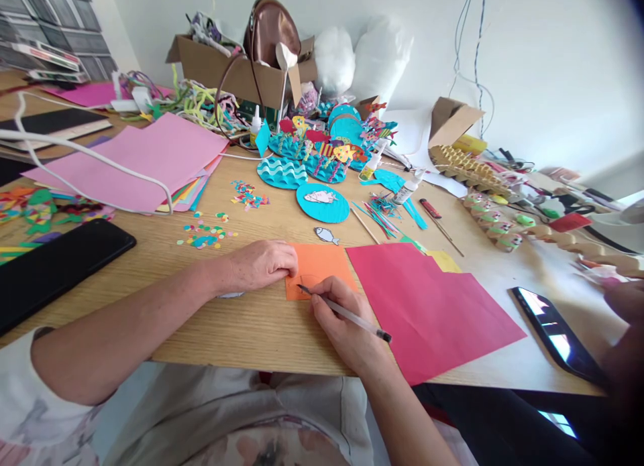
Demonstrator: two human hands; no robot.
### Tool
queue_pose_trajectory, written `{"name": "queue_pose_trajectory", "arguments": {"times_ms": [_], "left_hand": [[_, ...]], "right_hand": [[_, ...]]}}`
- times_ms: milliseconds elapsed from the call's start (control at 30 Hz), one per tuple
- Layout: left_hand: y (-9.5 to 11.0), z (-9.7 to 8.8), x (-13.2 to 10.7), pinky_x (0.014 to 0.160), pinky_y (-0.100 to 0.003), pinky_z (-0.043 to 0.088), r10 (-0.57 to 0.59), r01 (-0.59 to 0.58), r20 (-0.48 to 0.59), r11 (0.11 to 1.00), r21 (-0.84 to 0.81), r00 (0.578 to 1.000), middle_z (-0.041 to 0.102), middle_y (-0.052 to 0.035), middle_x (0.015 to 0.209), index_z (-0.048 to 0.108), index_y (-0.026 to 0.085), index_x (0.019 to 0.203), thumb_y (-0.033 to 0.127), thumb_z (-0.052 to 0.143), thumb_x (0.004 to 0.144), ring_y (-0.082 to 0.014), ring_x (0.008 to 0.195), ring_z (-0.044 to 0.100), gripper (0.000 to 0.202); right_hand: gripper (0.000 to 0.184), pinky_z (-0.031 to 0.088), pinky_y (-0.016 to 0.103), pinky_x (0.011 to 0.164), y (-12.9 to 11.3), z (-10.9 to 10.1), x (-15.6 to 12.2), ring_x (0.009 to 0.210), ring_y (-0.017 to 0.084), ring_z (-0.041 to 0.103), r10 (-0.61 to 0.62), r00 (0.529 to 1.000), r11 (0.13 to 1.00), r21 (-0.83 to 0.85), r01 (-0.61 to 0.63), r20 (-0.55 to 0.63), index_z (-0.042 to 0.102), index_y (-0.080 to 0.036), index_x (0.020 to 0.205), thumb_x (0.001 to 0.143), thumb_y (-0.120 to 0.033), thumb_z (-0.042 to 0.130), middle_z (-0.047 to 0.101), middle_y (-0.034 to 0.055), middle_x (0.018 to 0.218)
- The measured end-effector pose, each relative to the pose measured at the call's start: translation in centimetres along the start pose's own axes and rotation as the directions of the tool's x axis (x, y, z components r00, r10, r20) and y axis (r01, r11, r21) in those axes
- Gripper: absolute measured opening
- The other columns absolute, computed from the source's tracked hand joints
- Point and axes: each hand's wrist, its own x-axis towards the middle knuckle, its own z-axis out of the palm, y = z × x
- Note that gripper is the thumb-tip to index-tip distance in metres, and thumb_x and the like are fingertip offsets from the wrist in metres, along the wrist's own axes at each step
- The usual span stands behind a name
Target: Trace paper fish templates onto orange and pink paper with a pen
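Note:
On the wooden table, a small square of orange paper [322, 257] lies in front of me, with faint pen lines on it. My right hand [347, 322] is closed around a black-capped clear pen [352, 316], whose tip touches the orange paper. My left hand [264, 261] has curled fingers pressed on the paper's left edge, holding it flat. Just behind the paper rests a small grey fish cutout [327, 235]. Another pale cutout [231, 294] is partly hidden under my left wrist. To the right, a large red sheet [427, 312] lies near my right hand.
Beyond stand a blue oval [322, 211] with a fish cutout, glue bottles [408, 188] and finished fish crafts [322, 151]. Confetti dots [208, 235] and pink sheets [135, 161] lie left, near a black phone [65, 265]. Another phone [556, 335] is at right, beside another person's hand [624, 298].

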Motion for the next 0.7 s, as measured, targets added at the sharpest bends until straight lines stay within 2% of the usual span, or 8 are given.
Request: {"name": "queue_pose_trajectory", "arguments": {"times_ms": [500, 700], "left_hand": [[0.09, -0.1, 0.07, 0.077, -0.021, 0.04, -0.004, 0.004, 0.001, 1.0, 0.004, 1.0, 0.063, -0.0031, 0.083, 0.062, 0.013, 0.076, 0.005, 0.05, 0.083, -0.0131, 0.082, 0.056, 0.016], [0.08, -0.07, 0.05, 0.076, -0.021, 0.04, -0.005, 0.005, 0.003, 1.0, 0.014, 1.0, 0.063, -0.0028, 0.082, 0.063, 0.013, 0.076, 0.005, 0.05, 0.083, -0.0129, 0.081, 0.056, 0.016]], "right_hand": [[0.008, 0.035, 0.022, 0.051, 0.07, 0.09, -0.03, 0.052, 0.011, 0.049, 0.02, 1.0, 1.0, 0.006, -0.02, 0.005, 0.053, -0.02, 0.075, 0.078, -0.023, 0.046, 0.058, -0.0022, 0.061], [0.008, 0.035, 0.021, 0.051, 0.18, 0.1, 0.02, 0.052, 0.011, 0.049, -0.01, 1.0, 1.0, -0.007, 0.01, 0.008, 0.053, -0.02, 0.074, 0.078, -0.023, 0.046, 0.058, -0.0024, 0.06]]}}
